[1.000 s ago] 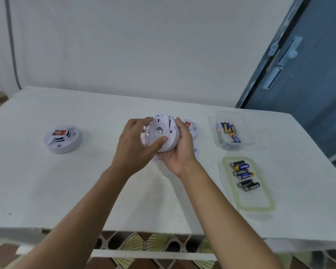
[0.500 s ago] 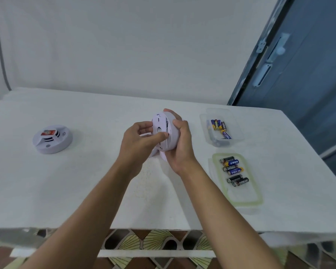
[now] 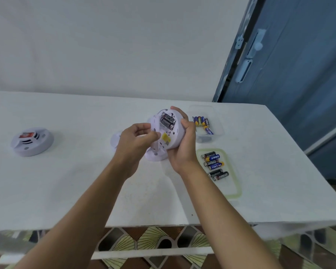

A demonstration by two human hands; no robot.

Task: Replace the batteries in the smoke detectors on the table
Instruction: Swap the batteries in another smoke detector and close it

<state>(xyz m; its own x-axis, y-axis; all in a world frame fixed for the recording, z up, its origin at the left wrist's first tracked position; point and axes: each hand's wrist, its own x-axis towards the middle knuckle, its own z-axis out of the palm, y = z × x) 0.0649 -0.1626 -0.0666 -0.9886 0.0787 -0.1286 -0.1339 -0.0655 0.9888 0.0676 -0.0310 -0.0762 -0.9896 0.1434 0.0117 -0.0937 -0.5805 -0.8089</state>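
Exposing its cells, the smoke detector (image 3: 169,131), closed a second ago, now shows an open back with dark old batteries (image 3: 167,121) seated in the compartment. The opening step looks done, and pulling them out should follow. The right hand (image 3: 182,148) clamps the detector's rim, tilting it above the surface (image 3: 66,181). The left hand (image 3: 134,144), just left of the detector, appears to pinch the loosened back plate (image 3: 155,154). Right of the detector sit a clear tub (image 3: 217,131) of batteries and a lid (image 3: 235,183) carrying loose batteries (image 3: 214,165). A second detector (image 3: 32,141) lies far to its left.
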